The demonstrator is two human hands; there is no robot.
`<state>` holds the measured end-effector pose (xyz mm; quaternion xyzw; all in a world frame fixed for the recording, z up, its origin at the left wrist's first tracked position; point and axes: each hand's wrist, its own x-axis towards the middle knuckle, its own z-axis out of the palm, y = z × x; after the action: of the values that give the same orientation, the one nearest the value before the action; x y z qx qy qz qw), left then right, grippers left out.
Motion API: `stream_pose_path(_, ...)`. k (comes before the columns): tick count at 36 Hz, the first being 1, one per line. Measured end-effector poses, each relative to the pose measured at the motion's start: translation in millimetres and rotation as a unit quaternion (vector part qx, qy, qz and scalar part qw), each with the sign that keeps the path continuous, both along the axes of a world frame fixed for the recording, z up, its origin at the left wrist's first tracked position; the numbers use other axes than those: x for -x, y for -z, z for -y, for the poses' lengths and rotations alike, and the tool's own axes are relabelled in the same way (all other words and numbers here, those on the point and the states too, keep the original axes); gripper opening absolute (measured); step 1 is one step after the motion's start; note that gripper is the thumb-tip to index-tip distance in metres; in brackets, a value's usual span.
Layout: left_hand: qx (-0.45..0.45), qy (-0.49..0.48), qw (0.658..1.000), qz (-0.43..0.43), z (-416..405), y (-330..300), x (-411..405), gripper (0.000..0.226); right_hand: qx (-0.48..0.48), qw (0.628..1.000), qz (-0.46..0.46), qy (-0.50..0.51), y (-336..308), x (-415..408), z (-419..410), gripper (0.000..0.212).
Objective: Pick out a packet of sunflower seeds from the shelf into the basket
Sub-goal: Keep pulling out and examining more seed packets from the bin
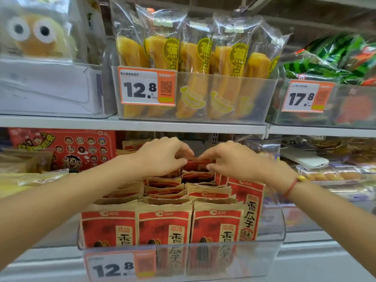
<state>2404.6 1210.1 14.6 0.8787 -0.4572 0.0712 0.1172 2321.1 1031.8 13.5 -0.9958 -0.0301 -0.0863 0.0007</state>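
**Both hands on a rear packet of sunflower seeds**

The fingers of the left hand and those of the right hand curl round the top edge of one red sunflower seed packet, pinching it from either side. That packet stands upright near the back of a clear plastic bin on the lower shelf, with its top edge slightly above its neighbours. The right wrist carries a red string bracelet.

Around the held packet, the bin is filled with rows of matching red-and-tan seed packets, three across at the front, all upright. An orange price tag reading 12.8 is fixed to the bin's front wall.

To the left of the bin lies a red snack pack with cartoon faces. To the right lie pale wrapped pastries.

On the upper shelf, directly above the hands, a clear bin holds tall bags of yellow banana-shaped cakes with another 12.8 tag. Beside it on the right are green watermelon-patterned bags behind a 17.8 tag.
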Motion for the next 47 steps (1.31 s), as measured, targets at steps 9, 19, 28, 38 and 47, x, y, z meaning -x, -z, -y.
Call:
stream_pose_path(9,0.057,0.060,0.990,-0.117,-39,-10,73,0.048,-0.107,0.994,0.026,0.025,12,81,-3,0.023)
stream_pose_path(19,-0.113,0.026,0.987,0.111,-19,30,103,0.085,-0.011,0.994,0.040,0.098,39,85,7,0.050)
stream_pose_path(28,-0.147,-0.033,0.981,0.121,20,31,78,0.101,0.082,0.983,0.078,0.144,58,56,12,0.063)
stream_pose_path(38,-0.184,-0.079,0.979,0.037,47,9,50,0.096,0.017,0.989,0.111,0.100,46,74,19,0.036)
stream_pose_path(47,-0.249,-0.064,0.966,-0.002,46,17,60,0.115,-0.116,0.990,0.052,0.064,36,90,17,0.045)
